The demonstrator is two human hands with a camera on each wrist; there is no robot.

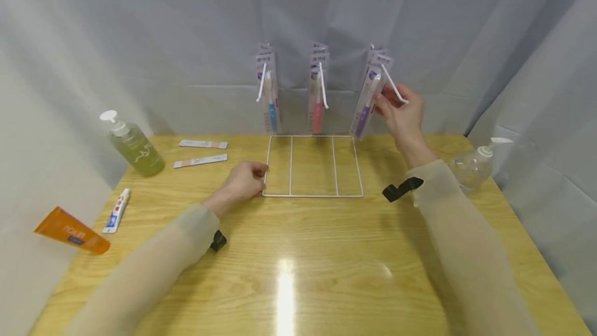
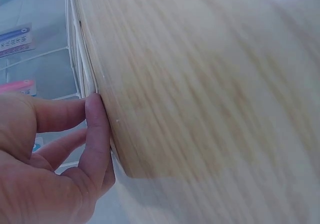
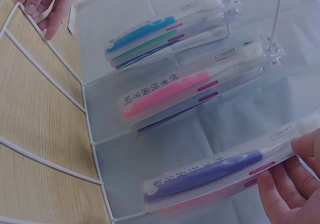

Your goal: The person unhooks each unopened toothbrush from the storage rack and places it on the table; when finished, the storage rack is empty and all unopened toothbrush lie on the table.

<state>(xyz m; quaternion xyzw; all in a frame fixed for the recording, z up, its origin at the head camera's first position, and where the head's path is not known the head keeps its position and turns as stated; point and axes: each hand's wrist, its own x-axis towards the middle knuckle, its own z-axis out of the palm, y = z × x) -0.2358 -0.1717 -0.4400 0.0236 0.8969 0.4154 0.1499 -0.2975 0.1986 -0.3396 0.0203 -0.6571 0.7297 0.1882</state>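
Observation:
My right hand (image 1: 404, 115) grips the packaged purple toothbrush (image 1: 364, 110) by its side edge, thumb in front, as the pack hangs tilted on the right white hook (image 1: 394, 84). In the right wrist view a pink toothbrush pack (image 3: 200, 202) shows behind it. Packs with a pink toothbrush (image 1: 317, 113) and a blue toothbrush (image 1: 272, 113) hang from the middle and left hooks, others behind them. My left hand (image 1: 244, 179) pinches the left side of the rack's white wire base (image 1: 312, 196), low against the wooden table; the left wrist view shows thumb and fingertips at the wire.
On the left stand a green pump bottle (image 1: 137, 152) and an orange tube (image 1: 74, 232), near a small toothpaste tube (image 1: 116, 210). Two flat slim packets (image 1: 200, 161) lie beyond my left hand. A transparent pump bottle (image 1: 473, 167) stands right of my right forearm. Grey curtain (image 1: 186, 40) hangs behind.

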